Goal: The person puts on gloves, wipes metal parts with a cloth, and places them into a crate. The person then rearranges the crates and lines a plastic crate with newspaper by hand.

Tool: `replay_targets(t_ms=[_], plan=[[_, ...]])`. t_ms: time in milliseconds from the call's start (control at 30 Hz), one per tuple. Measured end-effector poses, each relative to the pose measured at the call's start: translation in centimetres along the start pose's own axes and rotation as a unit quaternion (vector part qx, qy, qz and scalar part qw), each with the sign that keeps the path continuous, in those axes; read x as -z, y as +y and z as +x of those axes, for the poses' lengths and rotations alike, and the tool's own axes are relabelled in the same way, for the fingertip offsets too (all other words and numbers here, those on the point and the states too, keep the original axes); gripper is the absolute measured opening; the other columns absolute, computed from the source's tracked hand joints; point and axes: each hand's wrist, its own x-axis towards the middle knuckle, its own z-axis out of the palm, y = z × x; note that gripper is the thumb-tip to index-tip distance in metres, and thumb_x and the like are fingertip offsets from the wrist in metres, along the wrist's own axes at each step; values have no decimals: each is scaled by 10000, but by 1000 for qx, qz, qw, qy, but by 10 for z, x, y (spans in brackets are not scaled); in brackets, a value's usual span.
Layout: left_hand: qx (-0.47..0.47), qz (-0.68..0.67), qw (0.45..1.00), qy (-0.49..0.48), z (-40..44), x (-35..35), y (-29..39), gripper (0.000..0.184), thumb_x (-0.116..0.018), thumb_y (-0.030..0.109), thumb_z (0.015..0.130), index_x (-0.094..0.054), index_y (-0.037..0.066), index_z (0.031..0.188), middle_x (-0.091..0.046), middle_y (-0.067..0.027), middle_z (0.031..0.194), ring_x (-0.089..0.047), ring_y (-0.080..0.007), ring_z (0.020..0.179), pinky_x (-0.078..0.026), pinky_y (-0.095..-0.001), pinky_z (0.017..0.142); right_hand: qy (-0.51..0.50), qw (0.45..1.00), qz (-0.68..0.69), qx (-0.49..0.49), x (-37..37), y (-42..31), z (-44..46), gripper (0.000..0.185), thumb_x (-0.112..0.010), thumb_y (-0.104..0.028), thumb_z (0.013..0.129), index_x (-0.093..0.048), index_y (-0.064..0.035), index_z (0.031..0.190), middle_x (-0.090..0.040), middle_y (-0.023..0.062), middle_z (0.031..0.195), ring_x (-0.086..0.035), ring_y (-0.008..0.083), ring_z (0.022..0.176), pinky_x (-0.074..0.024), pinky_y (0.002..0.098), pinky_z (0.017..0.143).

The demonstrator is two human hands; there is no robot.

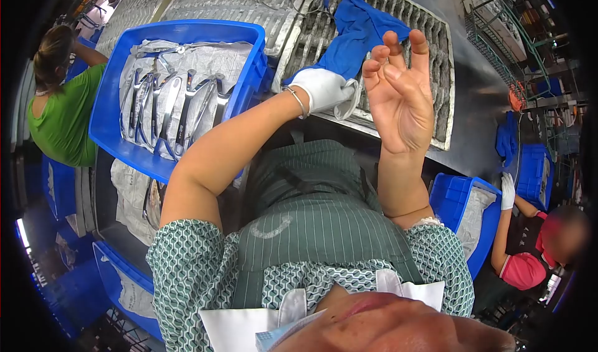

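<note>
My left hand (321,90), in a white glove with a bracelet at the wrist, has its fingers closed at the near edge of a metal grate (430,72). A pale, whitish loop (347,103) hangs from its fingertips; its kind is unclear. Just beyond the glove, a crumpled blue cloth (358,31) lies over the grate. My right hand (402,97) is bare and raised above the grate, palm showing, fingers parted and slightly bent, with nothing in it. Left of my left arm, a blue bin (180,31) holds several shiny curved metal parts (168,103) on paper.
More blue bins stand at lower left (134,296) and right (451,196). A person in green (65,115) works at far left. Another person in red and black (529,252), with a white-gloved hand, is at right. Wire racks (498,34) stand at upper right.
</note>
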Motion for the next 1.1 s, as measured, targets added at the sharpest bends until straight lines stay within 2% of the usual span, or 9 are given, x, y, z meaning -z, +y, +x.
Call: replay_targets(t_ms=[333, 533, 733, 833, 933, 1033, 1100], plan=[[-34, -4, 999, 20, 7, -10, -8, 498, -380, 491, 920, -718, 125, 906, -693, -133, 878, -661, -327, 840, -505, -415, 785, 5, 1000, -11, -2, 1, 5, 1, 627, -585, 156, 764, -418, -138, 1292, -447, 103, 1236, -490, 171, 1064, -451, 302, 887], [-25, 7, 1000, 2, 3, -5, -4, 492, -385, 486, 917, -719, 125, 910, -693, -137, 878, -662, -327, 839, -506, -414, 781, -1, 1000, -14, 5, 1, 7, 1, 639, -577, 164, 760, -414, -136, 1299, -449, 106, 1241, -493, 175, 1070, -449, 304, 916], [-46, -13, 998, 29, 4, -10, -8, 483, -389, 490, 914, -716, 134, 926, -693, -137, 878, -661, -329, 834, -507, -416, 775, -5, 1000, -22, -3, 3, 7, 0, 621, -602, 106, 773, -401, -134, 1309, -444, 108, 1253, -490, 189, 1121, -437, 350, 970], [-35, -9, 999, 10, 1, -4, -4, 482, -384, 490, 917, -717, 142, 923, -693, -137, 881, -661, -329, 835, -506, -417, 773, -21, 1000, -22, 1, 4, 8, 0, 538, -606, 54, 797, -429, -111, 1279, -455, 106, 1255, -492, 189, 1126, -434, 366, 975], [-15, -9, 1000, -6, -6, 6, 3, 464, -387, 471, 916, -716, 144, 917, -693, -133, 890, -660, -325, 845, -505, -416, 771, -9, 1000, -22, -7, 6, 7, 0, 373, -605, 5, 838, -510, -76, 1190, -496, 101, 1229, -515, 181, 1100, -451, 370, 955], [-53, -14, 998, 29, 2, -7, -5, 429, -403, 434, 904, -714, 139, 912, -695, -126, 898, -661, -319, 853, -504, -412, 768, -11, 999, -1, -36, 9, 10, 0, 219, -600, -41, 877, -575, -50, 1094, -556, 97, 1165, -541, 168, 1066, -470, 377, 926], [-39, -16, 999, 14, 2, -6, -5, 406, -415, 410, 891, -712, 134, 910, -695, -125, 901, -661, -315, 856, -504, -410, 765, -1, 999, 2, -42, 12, 13, -1, 189, -593, -57, 892, -590, -44, 1080, -578, 97, 1129, -550, 161, 1052, -481, 383, 908]])
